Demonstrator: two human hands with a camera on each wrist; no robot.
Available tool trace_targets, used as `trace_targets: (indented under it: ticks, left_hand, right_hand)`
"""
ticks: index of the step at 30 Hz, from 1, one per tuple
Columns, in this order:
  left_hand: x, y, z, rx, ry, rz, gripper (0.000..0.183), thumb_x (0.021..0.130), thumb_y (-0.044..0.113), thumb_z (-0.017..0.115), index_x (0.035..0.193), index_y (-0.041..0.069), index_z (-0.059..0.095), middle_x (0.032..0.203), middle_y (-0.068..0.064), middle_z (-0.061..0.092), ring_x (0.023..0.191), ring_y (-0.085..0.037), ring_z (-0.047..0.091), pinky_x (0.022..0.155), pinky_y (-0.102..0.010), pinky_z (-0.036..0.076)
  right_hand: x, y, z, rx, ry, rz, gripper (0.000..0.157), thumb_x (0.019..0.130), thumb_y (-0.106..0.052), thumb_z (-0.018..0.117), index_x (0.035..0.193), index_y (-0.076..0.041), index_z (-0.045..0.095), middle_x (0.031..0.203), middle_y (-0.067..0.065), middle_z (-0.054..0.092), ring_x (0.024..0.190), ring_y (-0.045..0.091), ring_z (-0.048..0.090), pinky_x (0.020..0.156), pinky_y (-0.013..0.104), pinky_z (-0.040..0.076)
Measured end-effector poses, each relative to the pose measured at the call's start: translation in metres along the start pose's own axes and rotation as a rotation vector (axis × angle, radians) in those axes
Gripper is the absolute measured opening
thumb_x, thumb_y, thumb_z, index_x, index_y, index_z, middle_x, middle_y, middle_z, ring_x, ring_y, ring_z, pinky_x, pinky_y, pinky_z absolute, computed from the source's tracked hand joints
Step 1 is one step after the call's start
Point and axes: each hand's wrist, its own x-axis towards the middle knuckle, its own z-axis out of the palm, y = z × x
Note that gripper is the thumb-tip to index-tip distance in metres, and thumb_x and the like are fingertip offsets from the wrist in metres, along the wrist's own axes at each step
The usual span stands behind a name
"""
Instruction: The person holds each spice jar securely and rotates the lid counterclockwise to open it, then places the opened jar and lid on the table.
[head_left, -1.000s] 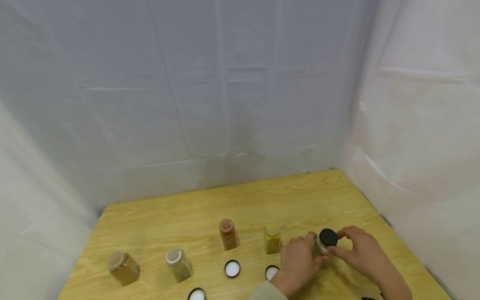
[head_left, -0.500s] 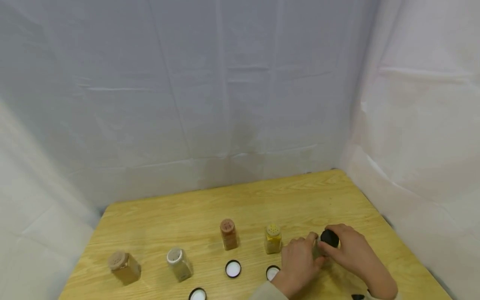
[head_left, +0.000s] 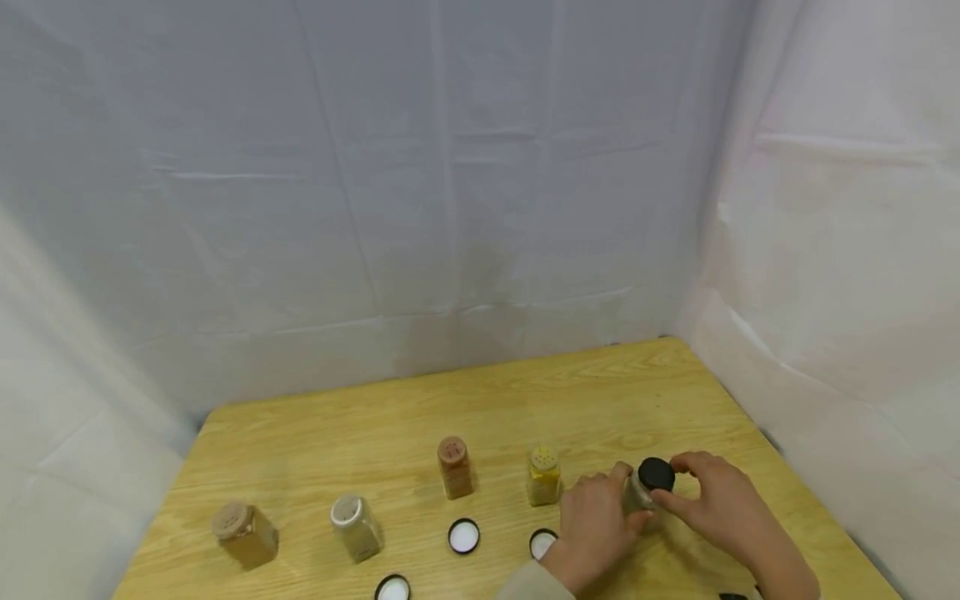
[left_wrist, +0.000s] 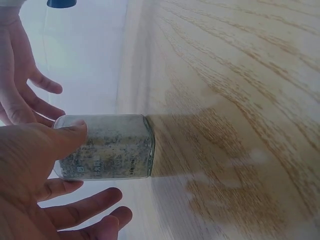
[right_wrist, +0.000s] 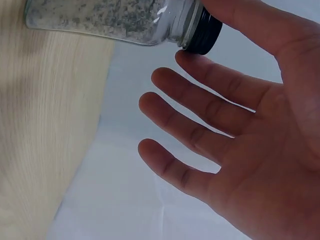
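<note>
A glass spice jar [left_wrist: 112,150] with grey-flecked contents stands upright on the table at the right in the head view, its black lid [head_left: 657,473] on top. My left hand [head_left: 597,523] grips the jar's body; in the left wrist view the thumb lies along one side and the index finger is on the other, with the remaining fingers extended. My right hand [head_left: 726,507] pinches the lid between thumb and index finger. The right wrist view shows the index fingertip at the lid's edge and its other fingers spread away from the jar.
Uncapped shaker-top jars stand on the wooden table [head_left: 360,442]: red-brown [head_left: 456,481], yellow [head_left: 543,485], a white-topped jar [head_left: 357,532] and a tan jar [head_left: 247,540]. Black-rimmed lids, including one near the middle [head_left: 463,536], lie white side up. White sheeting [head_left: 480,208] surrounds the back and sides.
Half a second ago my right hand was turned further over the lid; it has rotated back and opened its grip slightly, showing more of the lid. The left hand has stayed put.
</note>
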Motion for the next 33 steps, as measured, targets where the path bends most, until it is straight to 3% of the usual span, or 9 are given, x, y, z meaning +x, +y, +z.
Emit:
trace_targets:
  ticks: [7, 14, 19, 23, 29, 33]
  left_hand:
    - [0.0, 0.001, 0.001, 0.013, 0.025, 0.011, 0.052, 0.088, 0.06, 0.079, 0.13, 0.032, 0.066, 0.088, 0.006, 0.075, 0.074, -0.01, 0.067, 0.053, -0.026, 0.046]
    - [0.0, 0.002, -0.002, 0.029, 0.027, 0.029, 0.049, 0.089, 0.058, 0.079, 0.129, 0.033, 0.066, 0.083, 0.006, 0.073, 0.07, -0.009, 0.065, 0.051, -0.026, 0.045]
    - [-0.001, 0.004, -0.003, 0.032, 0.023, 0.027, 0.05, 0.089, 0.062, 0.077, 0.128, 0.033, 0.065, 0.082, 0.006, 0.073, 0.069, -0.009, 0.065, 0.051, -0.025, 0.045]
    - [-0.001, 0.003, -0.005, 0.017, 0.002, 0.022, 0.052, 0.09, 0.062, 0.076, 0.13, 0.032, 0.064, 0.086, 0.006, 0.074, 0.073, -0.01, 0.067, 0.054, -0.026, 0.047]
    - [0.0, 0.003, -0.006, -0.003, -0.026, 0.007, 0.054, 0.09, 0.062, 0.076, 0.133, 0.032, 0.064, 0.092, 0.005, 0.076, 0.079, -0.011, 0.068, 0.058, -0.027, 0.049]
    - [0.0, 0.002, -0.006, -0.009, -0.033, 0.006, 0.054, 0.09, 0.062, 0.076, 0.133, 0.031, 0.064, 0.092, 0.005, 0.076, 0.079, -0.011, 0.069, 0.057, -0.027, 0.049]
  right_hand:
    - [0.002, -0.007, 0.006, -0.056, 0.052, -0.069, 0.06, 0.09, -0.041, 0.083, 0.127, 0.004, 0.068, 0.126, 0.024, 0.072, 0.116, 0.047, 0.067, 0.092, 0.063, 0.054]
    - [0.005, -0.016, 0.013, -0.094, 0.125, -0.164, 0.049, 0.094, -0.037, 0.081, 0.126, -0.001, 0.07, 0.121, 0.016, 0.074, 0.105, 0.036, 0.071, 0.081, 0.057, 0.058]
    - [0.005, -0.013, 0.01, -0.11, 0.101, -0.127, 0.059, 0.093, -0.043, 0.08, 0.131, -0.001, 0.067, 0.126, 0.02, 0.072, 0.112, 0.043, 0.069, 0.085, 0.066, 0.054]
    - [0.002, -0.007, 0.003, -0.082, 0.071, -0.078, 0.066, 0.089, -0.047, 0.083, 0.131, 0.002, 0.067, 0.13, 0.023, 0.07, 0.117, 0.048, 0.067, 0.088, 0.067, 0.053]
    - [0.002, -0.001, -0.006, -0.051, -0.009, -0.009, 0.062, 0.09, -0.047, 0.081, 0.127, 0.001, 0.069, 0.126, 0.019, 0.072, 0.117, 0.047, 0.065, 0.091, 0.067, 0.05]
    - [0.001, -0.003, -0.006, -0.06, -0.014, -0.017, 0.057, 0.091, -0.044, 0.082, 0.124, 0.001, 0.07, 0.124, 0.018, 0.073, 0.114, 0.045, 0.067, 0.089, 0.066, 0.052]
